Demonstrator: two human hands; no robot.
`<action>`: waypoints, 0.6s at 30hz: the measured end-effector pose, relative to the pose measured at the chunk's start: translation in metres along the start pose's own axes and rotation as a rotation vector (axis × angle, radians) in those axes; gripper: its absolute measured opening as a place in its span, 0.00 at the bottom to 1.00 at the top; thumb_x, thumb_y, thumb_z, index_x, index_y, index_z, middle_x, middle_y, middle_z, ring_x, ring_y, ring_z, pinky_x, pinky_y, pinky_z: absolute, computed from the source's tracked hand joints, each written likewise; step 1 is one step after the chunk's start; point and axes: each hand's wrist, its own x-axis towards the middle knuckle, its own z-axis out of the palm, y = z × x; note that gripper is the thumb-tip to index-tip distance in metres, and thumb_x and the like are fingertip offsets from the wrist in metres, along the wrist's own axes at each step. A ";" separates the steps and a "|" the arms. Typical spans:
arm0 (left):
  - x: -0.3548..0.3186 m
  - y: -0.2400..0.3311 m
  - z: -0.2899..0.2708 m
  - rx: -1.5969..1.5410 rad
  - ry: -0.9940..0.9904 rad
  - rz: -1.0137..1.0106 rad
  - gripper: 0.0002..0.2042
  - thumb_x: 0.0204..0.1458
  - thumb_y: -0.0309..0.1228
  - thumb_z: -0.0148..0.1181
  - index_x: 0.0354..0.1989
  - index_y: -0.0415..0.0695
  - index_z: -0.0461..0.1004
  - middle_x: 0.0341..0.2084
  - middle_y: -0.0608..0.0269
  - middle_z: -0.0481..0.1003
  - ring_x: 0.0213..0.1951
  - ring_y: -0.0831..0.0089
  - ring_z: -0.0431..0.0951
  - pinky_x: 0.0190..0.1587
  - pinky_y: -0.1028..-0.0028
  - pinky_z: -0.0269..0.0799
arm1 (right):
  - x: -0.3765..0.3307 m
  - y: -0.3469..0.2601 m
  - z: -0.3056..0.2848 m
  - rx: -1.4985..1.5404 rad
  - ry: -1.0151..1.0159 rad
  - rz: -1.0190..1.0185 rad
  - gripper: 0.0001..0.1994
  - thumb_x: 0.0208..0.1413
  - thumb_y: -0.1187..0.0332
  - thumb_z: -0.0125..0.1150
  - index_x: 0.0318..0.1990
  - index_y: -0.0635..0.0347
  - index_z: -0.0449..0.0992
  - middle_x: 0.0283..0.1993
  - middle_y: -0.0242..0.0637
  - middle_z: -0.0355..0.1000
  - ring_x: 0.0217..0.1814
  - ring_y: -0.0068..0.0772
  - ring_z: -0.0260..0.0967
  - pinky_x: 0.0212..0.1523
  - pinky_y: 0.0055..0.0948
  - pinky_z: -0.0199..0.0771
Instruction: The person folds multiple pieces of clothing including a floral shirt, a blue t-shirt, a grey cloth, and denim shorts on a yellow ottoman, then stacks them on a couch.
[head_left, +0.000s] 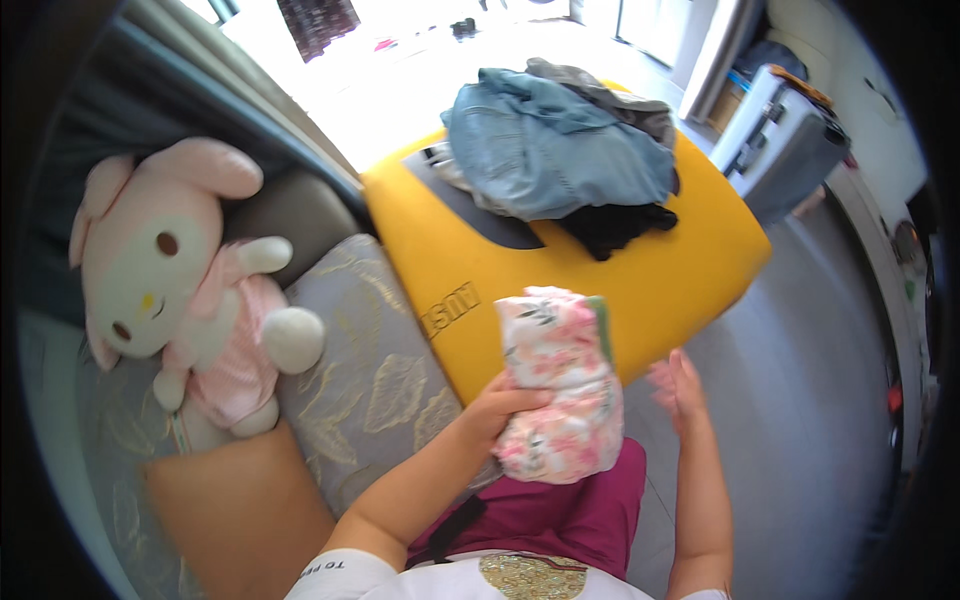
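My left hand [497,405] grips a folded bundle of white cloth with pink flowers [558,385], held upright over my lap in front of a yellow padded surface [640,270]. My right hand [678,388] hovers just right of the bundle, fingers spread and blurred, holding nothing. A heap of clothes lies on the yellow surface: blue denim [555,145], a grey garment [625,100] and a black piece [612,225].
A pink and white plush rabbit [185,280] sits at left on a grey patterned cushion [375,370], with an orange cushion [240,515] below it. A white and grey case [785,140] stands on the grey floor [800,400] at right.
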 end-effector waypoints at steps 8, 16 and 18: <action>-0.079 0.076 -0.053 0.230 0.145 0.361 0.28 0.44 0.18 0.57 0.58 0.36 0.60 0.49 0.50 0.71 0.48 0.61 0.75 0.52 0.64 0.72 | -0.017 0.009 0.225 0.104 -0.506 -0.222 0.27 0.50 0.76 0.61 0.58 0.66 0.61 0.53 0.42 0.69 0.52 0.34 0.70 0.51 0.32 0.73; -0.158 0.083 -0.248 0.684 1.159 0.476 0.33 0.43 0.24 0.63 0.60 0.35 0.55 0.52 0.48 0.66 0.50 0.57 0.71 0.52 0.60 0.70 | 0.045 0.073 0.322 -0.791 -0.366 -0.508 0.43 0.45 0.68 0.67 0.67 0.63 0.47 0.59 0.54 0.62 0.61 0.46 0.61 0.60 0.35 0.62; -0.153 0.065 -0.264 1.076 1.517 0.516 0.35 0.43 0.27 0.64 0.60 0.34 0.54 0.55 0.44 0.62 0.54 0.52 0.66 0.55 0.58 0.65 | 0.070 0.109 0.305 -1.122 -0.261 -0.579 0.42 0.46 0.66 0.66 0.67 0.62 0.49 0.60 0.55 0.60 0.62 0.49 0.59 0.61 0.37 0.60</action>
